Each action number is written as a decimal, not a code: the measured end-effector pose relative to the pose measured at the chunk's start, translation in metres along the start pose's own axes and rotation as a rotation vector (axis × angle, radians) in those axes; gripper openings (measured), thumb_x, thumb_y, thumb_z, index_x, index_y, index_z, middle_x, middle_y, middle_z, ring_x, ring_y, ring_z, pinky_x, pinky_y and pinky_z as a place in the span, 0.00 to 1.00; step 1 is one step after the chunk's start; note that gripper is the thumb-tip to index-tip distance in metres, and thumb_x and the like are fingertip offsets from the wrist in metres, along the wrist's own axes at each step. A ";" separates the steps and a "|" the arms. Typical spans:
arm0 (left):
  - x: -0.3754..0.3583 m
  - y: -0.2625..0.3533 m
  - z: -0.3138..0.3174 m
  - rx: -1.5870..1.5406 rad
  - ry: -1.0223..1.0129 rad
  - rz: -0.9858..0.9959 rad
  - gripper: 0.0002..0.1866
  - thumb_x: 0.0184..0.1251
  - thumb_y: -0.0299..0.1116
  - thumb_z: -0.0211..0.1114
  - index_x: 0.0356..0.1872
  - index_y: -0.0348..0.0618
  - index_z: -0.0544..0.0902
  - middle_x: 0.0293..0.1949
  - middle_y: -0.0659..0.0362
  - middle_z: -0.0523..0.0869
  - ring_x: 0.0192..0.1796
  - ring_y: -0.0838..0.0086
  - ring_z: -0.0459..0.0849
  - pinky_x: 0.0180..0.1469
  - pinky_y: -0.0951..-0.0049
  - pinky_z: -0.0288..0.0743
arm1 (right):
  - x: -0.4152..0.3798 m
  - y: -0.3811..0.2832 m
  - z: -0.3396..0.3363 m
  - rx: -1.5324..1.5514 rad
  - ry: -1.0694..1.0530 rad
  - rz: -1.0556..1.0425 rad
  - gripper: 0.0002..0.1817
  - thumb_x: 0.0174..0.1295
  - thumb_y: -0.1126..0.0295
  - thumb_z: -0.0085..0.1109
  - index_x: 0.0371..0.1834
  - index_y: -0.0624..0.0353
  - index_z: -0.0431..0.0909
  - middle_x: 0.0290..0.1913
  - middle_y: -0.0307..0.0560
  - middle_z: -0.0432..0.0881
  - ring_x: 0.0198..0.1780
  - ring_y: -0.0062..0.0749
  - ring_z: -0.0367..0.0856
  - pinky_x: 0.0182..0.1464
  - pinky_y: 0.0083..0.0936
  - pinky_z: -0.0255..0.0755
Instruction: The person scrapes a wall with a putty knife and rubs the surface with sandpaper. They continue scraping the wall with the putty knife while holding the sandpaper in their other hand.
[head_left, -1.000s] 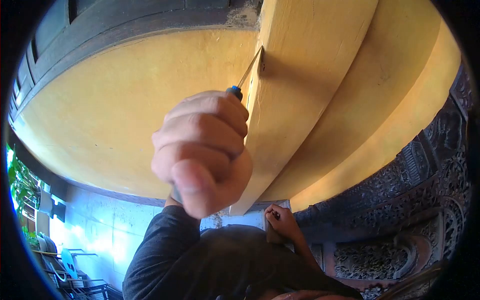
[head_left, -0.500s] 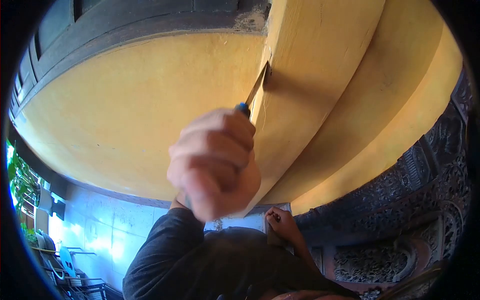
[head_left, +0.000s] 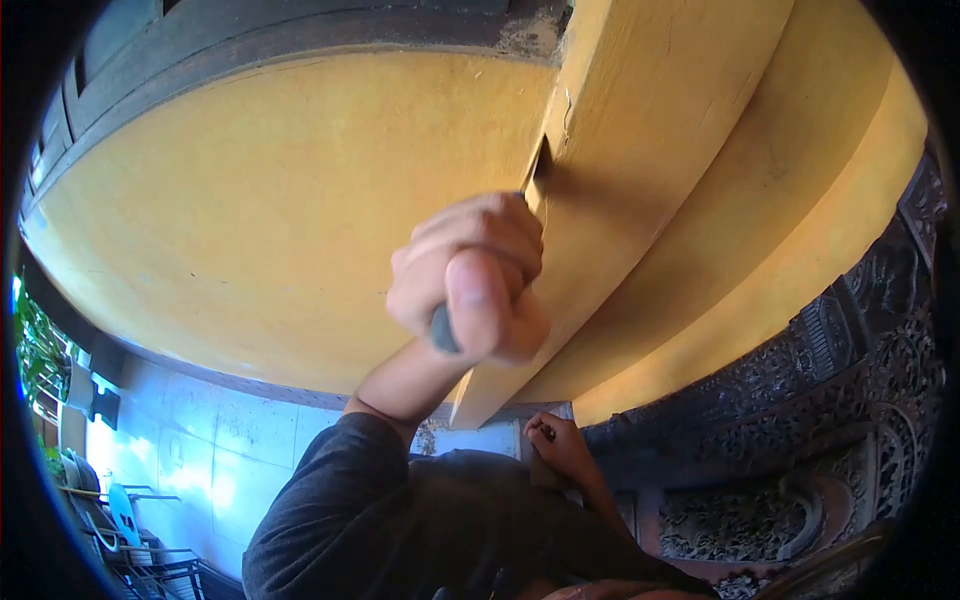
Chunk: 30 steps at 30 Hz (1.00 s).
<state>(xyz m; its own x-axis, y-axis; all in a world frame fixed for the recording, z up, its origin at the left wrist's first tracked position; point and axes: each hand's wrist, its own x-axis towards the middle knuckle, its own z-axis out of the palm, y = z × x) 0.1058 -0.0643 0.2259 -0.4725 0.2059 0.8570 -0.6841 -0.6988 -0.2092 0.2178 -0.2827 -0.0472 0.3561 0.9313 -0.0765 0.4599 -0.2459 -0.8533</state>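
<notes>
My left hand (head_left: 470, 275), raised in the middle, is wrapped round the handle of a scraper (head_left: 541, 165). The rounded grey handle end shows below the fingers. The dark blade is at the corner edge of a yellow column (head_left: 640, 150), just below a crack; whether it touches cannot be made out. Low in the view, close to my body, my right hand (head_left: 563, 445) is closed around a small dark thing, with a flat brownish piece (head_left: 543, 472) beneath it. What these are is unclear.
A yellow wall (head_left: 300, 200) spreads left of the column, below dark wood framing (head_left: 330, 35). Dark carved woodwork (head_left: 740, 520) stands at the lower right. Plants (head_left: 40, 350) and metal-framed furniture (head_left: 150, 560) are at the left, beside a tiled floor (head_left: 200, 430).
My left hand has shifted right and slightly up in the view, and its forearm now shows. The wall and column also sit differently in view. My right hand stays near my body.
</notes>
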 end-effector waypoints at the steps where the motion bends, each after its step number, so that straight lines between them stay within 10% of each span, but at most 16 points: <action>1: -0.001 0.004 -0.001 -0.003 -0.012 0.017 0.18 0.74 0.24 0.52 0.19 0.42 0.65 0.17 0.58 0.71 0.16 0.68 0.68 0.18 0.67 0.64 | 0.000 0.004 0.001 -0.014 0.000 -0.006 0.10 0.71 0.66 0.63 0.42 0.62 0.84 0.30 0.49 0.86 0.33 0.31 0.85 0.41 0.30 0.77; 30: -0.027 0.009 -0.002 0.200 -0.347 0.025 0.17 0.72 0.26 0.60 0.19 0.41 0.75 0.18 0.60 0.77 0.16 0.70 0.74 0.19 0.70 0.66 | -0.015 0.041 0.011 -0.061 0.030 0.106 0.09 0.71 0.69 0.61 0.40 0.64 0.84 0.34 0.46 0.87 0.36 0.25 0.82 0.44 0.28 0.77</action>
<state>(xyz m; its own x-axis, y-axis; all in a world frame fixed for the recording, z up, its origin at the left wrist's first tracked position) 0.1111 -0.0749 0.2003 -0.2481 -0.0325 0.9682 -0.5372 -0.8271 -0.1654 0.2227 -0.3037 -0.0865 0.4291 0.8910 -0.1482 0.4666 -0.3592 -0.8083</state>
